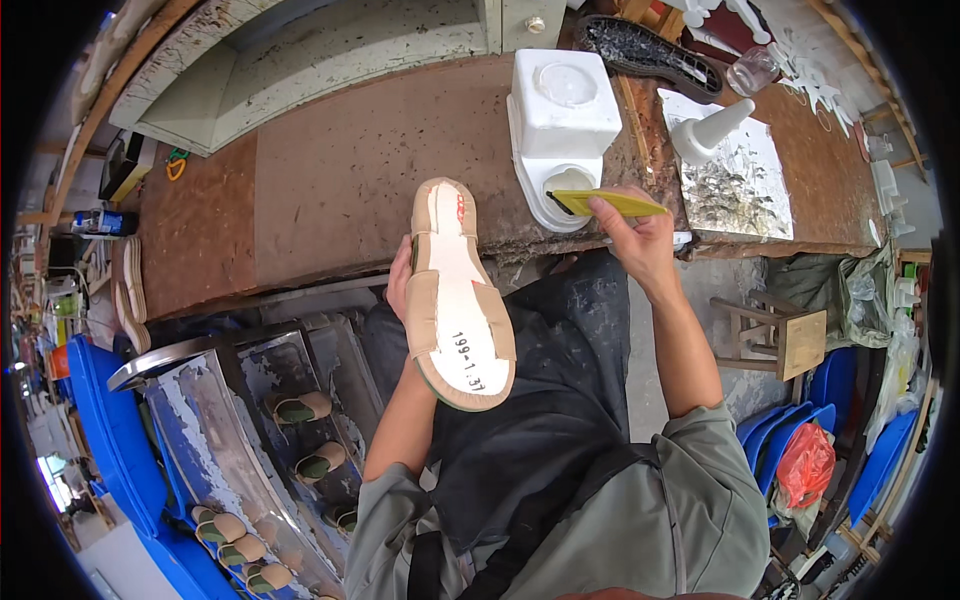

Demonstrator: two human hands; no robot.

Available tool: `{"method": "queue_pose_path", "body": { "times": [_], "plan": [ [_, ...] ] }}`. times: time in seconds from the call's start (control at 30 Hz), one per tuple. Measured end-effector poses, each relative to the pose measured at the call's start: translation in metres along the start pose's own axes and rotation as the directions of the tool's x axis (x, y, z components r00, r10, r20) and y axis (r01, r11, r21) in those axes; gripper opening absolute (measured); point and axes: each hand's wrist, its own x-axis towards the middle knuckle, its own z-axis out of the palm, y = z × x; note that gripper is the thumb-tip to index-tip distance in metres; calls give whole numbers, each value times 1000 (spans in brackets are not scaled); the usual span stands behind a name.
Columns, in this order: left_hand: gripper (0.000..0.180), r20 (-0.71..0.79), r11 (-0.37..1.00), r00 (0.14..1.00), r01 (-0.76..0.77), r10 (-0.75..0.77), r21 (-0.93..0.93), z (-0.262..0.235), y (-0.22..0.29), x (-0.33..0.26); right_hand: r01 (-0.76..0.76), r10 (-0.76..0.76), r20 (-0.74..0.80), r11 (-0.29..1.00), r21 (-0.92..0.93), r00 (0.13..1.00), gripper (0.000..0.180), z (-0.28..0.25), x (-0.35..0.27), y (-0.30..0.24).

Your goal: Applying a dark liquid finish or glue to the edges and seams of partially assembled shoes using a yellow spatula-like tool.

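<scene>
My left hand (398, 278) is closed round the side of a beige shoe upper (430, 310), its pale underside turned up toward me. A white insole-shaped piece with markings covers the middle of that underside, and the beige edges fold in around it. In my right hand (643, 243) is a flat yellow-handled brush (612, 204), pinched between thumb and fingers. Its dark tip dips into the round opening of a white plastic dispenser pot (565, 120) on the bench. What the pot holds is hard to make out.
The worn brown bench (330, 180) runs across in front of me. A dark shoe sole (650, 55), a white cone-topped bottle (710, 130) and a stained white sheet (735, 180) lie at right. A rack (260, 420) with several beige shoes stands left; a wooden stool (790, 340) stands right.
</scene>
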Motion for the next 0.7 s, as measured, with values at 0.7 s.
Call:
{"method": "queue_pose_path", "body": {
  "times": [0.7],
  "plan": [
    [72,70,526,576,-784,815,332,5,129,16,32,-155,163,812,583,974,10,1,-32,-125]
  ]
}}
